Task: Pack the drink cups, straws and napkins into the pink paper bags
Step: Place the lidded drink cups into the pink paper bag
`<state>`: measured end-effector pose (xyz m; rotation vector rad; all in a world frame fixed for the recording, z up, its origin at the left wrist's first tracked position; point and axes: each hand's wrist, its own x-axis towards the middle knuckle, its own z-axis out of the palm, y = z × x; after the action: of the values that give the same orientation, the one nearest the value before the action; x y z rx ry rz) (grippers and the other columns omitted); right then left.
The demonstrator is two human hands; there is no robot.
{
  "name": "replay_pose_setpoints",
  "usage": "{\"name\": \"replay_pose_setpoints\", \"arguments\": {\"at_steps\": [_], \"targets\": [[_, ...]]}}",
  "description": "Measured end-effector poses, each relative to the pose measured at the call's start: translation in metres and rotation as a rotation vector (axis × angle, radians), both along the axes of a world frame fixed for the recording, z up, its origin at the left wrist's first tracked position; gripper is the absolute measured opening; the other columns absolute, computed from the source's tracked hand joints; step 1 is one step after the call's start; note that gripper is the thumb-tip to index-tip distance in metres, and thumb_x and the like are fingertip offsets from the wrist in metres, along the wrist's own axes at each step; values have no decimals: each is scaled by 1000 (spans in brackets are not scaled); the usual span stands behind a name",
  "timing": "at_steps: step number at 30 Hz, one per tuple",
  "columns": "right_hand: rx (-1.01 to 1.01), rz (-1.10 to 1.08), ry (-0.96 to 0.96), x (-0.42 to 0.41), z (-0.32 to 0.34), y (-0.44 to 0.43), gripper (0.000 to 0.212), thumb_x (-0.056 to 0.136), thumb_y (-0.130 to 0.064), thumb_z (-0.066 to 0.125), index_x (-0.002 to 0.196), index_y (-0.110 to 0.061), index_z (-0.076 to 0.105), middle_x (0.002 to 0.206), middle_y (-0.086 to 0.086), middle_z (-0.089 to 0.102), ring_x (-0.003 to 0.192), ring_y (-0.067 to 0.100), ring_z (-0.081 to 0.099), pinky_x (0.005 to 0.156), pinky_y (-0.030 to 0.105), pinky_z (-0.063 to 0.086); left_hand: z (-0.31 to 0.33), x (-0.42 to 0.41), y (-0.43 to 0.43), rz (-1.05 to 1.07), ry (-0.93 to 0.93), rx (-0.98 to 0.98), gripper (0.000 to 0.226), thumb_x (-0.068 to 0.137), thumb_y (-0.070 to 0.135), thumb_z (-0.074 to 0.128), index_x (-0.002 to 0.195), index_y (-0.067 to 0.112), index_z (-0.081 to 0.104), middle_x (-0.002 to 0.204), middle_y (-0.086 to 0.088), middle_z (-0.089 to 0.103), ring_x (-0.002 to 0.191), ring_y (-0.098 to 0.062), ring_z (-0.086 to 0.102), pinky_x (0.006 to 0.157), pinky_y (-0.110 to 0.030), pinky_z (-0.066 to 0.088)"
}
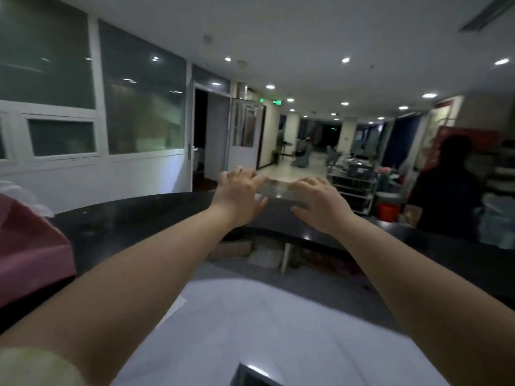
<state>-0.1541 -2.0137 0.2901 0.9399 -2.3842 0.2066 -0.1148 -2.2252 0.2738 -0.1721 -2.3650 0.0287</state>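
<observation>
Pink paper bag (26, 246) at nine o'clock, resting on the curved black counter (133, 218), its near side blurred, something pale and crumpled just behind its top edge. Farther back at ten o'clock, white wall panels with frosted glass windows (142, 107).

Toward centre, left hand (237, 190) stretched out over the counter's far edge, fingers on top and thumb underneath, clamped on the left end of a clear plastic object (281, 190). Too blurred to tell whether a cup, a lid or a wrapped bundle. Lying roughly level between both hands, at about twelve o'clock from the wearer, raised just above the counter top.

At one o'clock, right hand (320, 201) mirroring the left, fingers curled over the right end of the same clear object, thumb below; both grips narrow and closed on it.

At six o'clock, white sheet or cloth (264, 330) spread on the lower work surface below the forearms.

At two o'clock beyond the counter, a metal wire rack (354, 188) with blurred items on it, an orange bucket (388, 211) beside its foot. At three o'clock, a dark figure of a person (448, 190) standing, well apart from the hands.
</observation>
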Motion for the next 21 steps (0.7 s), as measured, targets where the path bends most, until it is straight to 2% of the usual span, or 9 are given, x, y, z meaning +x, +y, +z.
{"name": "replay_pose_setpoints", "arguments": {"at_steps": [5,10,15,21], "targets": [[34,-273,26,38,16,154,51,88,-33,67,135,-22,51,138,2,51,129,27,40,103,40,37,28,-16,140,-225,2,-19,53,89,51,53,138,30,45,136,-1,48,126,-26,41,98,-46,35],[-35,-468,52,104,28,307,47,87,-31,67,131,-22,53,132,1,56,125,24,44,102,42,40,41,2,299,-460,19,23,53,88,49,54,137,30,47,134,-2,49,125,-27,42,97,-45,34],[54,-660,20,181,5,449,51,87,-37,65,133,-24,50,133,2,55,125,24,43,103,40,36,15,42,466,-644,-46,-23,55,88,50,53,139,31,44,132,-2,48,122,-28,42,97,-46,35],[196,-877,-162,285,-47,623,49,86,-38,62,132,-29,50,130,-2,56,120,22,45,99,38,39,-35,111,669,-818,-193,-89,58,89,48,56,141,31,38,136,-4,45,125,-29,40,98,-48,35]]}}
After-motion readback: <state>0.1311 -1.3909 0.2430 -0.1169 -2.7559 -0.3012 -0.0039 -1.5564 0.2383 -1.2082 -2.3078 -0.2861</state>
